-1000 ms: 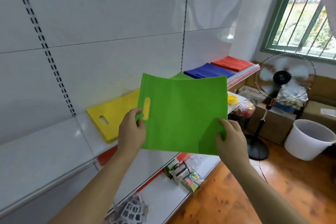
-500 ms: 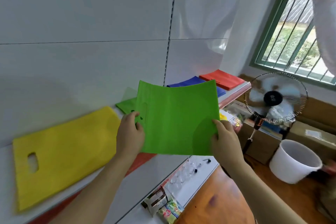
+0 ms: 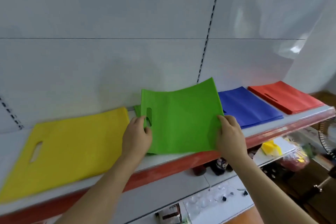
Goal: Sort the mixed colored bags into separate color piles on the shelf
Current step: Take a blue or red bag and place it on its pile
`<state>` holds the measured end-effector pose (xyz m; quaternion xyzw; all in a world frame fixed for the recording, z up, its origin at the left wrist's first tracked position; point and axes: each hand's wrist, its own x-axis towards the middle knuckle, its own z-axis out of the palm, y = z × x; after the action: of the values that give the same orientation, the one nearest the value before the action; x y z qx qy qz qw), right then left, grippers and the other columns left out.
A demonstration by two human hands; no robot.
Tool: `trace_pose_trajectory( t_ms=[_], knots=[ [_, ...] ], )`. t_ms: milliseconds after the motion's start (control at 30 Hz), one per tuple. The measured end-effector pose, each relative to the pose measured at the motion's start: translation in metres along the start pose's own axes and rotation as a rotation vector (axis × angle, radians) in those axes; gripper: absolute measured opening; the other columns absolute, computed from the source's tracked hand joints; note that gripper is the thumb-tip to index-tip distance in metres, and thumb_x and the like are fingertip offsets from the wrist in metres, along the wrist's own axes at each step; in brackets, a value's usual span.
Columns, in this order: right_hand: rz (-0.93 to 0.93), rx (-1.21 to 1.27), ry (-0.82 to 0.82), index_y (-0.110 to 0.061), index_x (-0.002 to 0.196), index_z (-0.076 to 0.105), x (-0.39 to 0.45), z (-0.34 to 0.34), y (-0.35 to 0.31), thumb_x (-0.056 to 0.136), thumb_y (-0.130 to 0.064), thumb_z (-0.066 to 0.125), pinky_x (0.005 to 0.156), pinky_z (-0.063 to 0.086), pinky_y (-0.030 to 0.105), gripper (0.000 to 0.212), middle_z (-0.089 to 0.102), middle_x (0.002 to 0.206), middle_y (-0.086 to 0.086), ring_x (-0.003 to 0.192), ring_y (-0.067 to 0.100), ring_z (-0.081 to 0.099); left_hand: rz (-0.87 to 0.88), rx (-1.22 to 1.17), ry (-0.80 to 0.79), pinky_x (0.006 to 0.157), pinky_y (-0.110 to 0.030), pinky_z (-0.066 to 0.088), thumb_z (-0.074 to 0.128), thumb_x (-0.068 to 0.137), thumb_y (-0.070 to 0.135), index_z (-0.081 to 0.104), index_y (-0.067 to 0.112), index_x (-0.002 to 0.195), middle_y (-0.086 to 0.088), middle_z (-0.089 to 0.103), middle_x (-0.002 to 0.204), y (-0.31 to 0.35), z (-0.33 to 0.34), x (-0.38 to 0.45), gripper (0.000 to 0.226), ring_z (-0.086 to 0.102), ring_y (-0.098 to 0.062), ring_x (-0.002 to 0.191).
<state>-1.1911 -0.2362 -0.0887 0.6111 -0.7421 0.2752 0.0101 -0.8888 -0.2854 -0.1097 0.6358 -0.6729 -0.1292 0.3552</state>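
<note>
**Over the shelf, a green bag held at both ends**

Between the fingers of the left hand (image 3: 137,137) and right hand (image 3: 230,137), the green bag (image 3: 181,122) sags, pinched at both side edges. It looks light, floppy, best gripped there; green pile (image 3: 137,110) lies just behind.

Four bag piles (image 3: 247,107) lie side by side on the shelf (image 3: 181,164).

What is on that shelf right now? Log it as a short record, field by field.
held item: flat green fabric bag with a cut-out handle
left hand: grips the bag's handle edge
right hand: grips the bag's right edge
under it: edge of another green bag
left of it: flat yellow bag
right of it: blue bag pile, then red bag pile
support: white shelf with red front strip
</note>
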Motion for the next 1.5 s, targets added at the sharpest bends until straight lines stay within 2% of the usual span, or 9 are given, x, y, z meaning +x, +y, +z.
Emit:
trace_pose_trajectory(
  t_ms=[267, 500, 700, 867, 933, 1033, 1200, 1367, 1500],
  knots=[
    [-0.188, -0.078, -0.205, -0.002, 0.14, 0.055, 0.069, 0.034, 0.025, 0.098, -0.009, 0.053, 0.092, 0.052, 0.05, 0.043, 0.052, 0.141, 0.015, 0.118, 0.039, 0.054, -0.207, 0.305, 0.032, 0.098, -0.04, 0.054, 0.06, 0.099, 0.021, 0.057, 0.007, 0.144, -0.009, 0.061, 0.137, 0.021, 0.025, 0.001, 0.048, 0.061, -0.027, 0.119],
    [-0.268, -0.173, -0.263, -0.009, 0.132, 0.057, 0.091, 0.062, 0.035, 0.103, -0.026, 0.046, 0.112, 0.042, 0.048, 0.036, 0.054, 0.14, 0.01, 0.127, 0.032, 0.053, -0.277, 0.515, -0.014, 0.094, -0.041, 0.053, 0.052, 0.1, 0.031, 0.063, 0.01, 0.133, -0.007, 0.066, 0.125, 0.022, 0.035, -0.004, 0.04, 0.06, -0.028, 0.112],
    [-0.335, -0.308, -0.273, -0.016, 0.14, 0.059, 0.096, 0.063, 0.042, 0.105, -0.052, 0.039, 0.129, 0.02, 0.049, 0.054, 0.049, 0.155, 0.007, 0.156, 0.031, 0.026, -0.282, 0.595, -0.034, 0.097, -0.041, 0.05, 0.047, 0.102, 0.036, 0.065, 0.015, 0.131, -0.005, 0.067, 0.126, 0.021, 0.039, -0.002, 0.04, 0.056, -0.029, 0.115],
    [-0.342, -0.349, -0.302, -0.019, 0.136, 0.063, 0.093, 0.064, 0.044, 0.103, -0.066, 0.029, 0.131, 0.012, 0.05, 0.067, 0.032, 0.168, 0.009, 0.161, 0.033, 0.012, -0.295, 0.626, -0.034, 0.085, -0.04, 0.051, 0.044, 0.102, 0.041, 0.067, 0.018, 0.122, -0.001, 0.071, 0.112, 0.022, 0.039, -0.002, 0.039, 0.057, -0.028, 0.108],
    [-0.349, -0.35, -0.308, -0.019, 0.137, 0.063, 0.093, 0.064, 0.044, 0.102, -0.069, 0.026, 0.13, 0.013, 0.051, 0.071, 0.034, 0.167, 0.008, 0.161, 0.033, 0.013, -0.298, 0.643, -0.031, 0.083, -0.04, 0.051, 0.042, 0.102, 0.048, 0.066, 0.018, 0.122, -0.001, 0.071, 0.11, 0.023, 0.039, -0.001, 0.043, 0.058, -0.028, 0.107],
    [-0.352, -0.344, -0.322, -0.018, 0.143, 0.058, 0.092, 0.063, 0.042, 0.102, -0.07, 0.023, 0.13, 0.013, 0.051, 0.075, 0.04, 0.164, 0.006, 0.16, 0.032, 0.016, -0.287, 0.67, -0.046, 0.087, -0.04, 0.051, 0.041, 0.102, 0.055, 0.064, 0.018, 0.126, -0.002, 0.071, 0.114, 0.024, 0.039, -0.001, 0.05, 0.058, -0.029, 0.111],
    [-0.358, -0.291, -0.279, -0.016, 0.154, 0.049, 0.092, 0.058, 0.036, 0.103, -0.07, 0.021, 0.131, 0.013, 0.05, 0.079, 0.026, 0.172, 0.008, 0.162, 0.03, 0.009, -0.266, 0.68, 0.038, 0.093, -0.043, 0.049, 0.043, 0.102, 0.053, 0.06, 0.017, 0.134, -0.005, 0.065, 0.128, 0.032, 0.03, 0.0, 0.052, 0.055, -0.03, 0.118],
    [-0.468, -0.255, -0.218, -0.016, 0.162, 0.036, 0.08, 0.062, 0.016, 0.101, -0.074, 0.013, 0.132, 0.012, 0.05, 0.087, 0.016, 0.174, 0.012, 0.163, 0.03, 0.003, -0.278, 0.718, 0.136, 0.119, -0.055, 0.029, 0.048, 0.1, 0.054, 0.053, 0.016, 0.147, -0.013, 0.049, 0.154, 0.033, 0.012, -0.011, 0.061, 0.038, -0.036, 0.144],
    [-0.549, -0.22, -0.217, -0.017, 0.165, 0.028, 0.065, 0.069, -0.019, 0.099, -0.078, 0.006, 0.132, 0.009, 0.051, 0.092, 0.007, 0.176, 0.01, 0.163, 0.029, -0.004, -0.324, 0.716, 0.184, 0.123, -0.06, 0.023, 0.052, 0.098, 0.053, 0.054, 0.014, 0.148, -0.016, 0.045, 0.159, 0.023, -0.008, -0.035, 0.063, 0.033, -0.039, 0.151]
  ],
)
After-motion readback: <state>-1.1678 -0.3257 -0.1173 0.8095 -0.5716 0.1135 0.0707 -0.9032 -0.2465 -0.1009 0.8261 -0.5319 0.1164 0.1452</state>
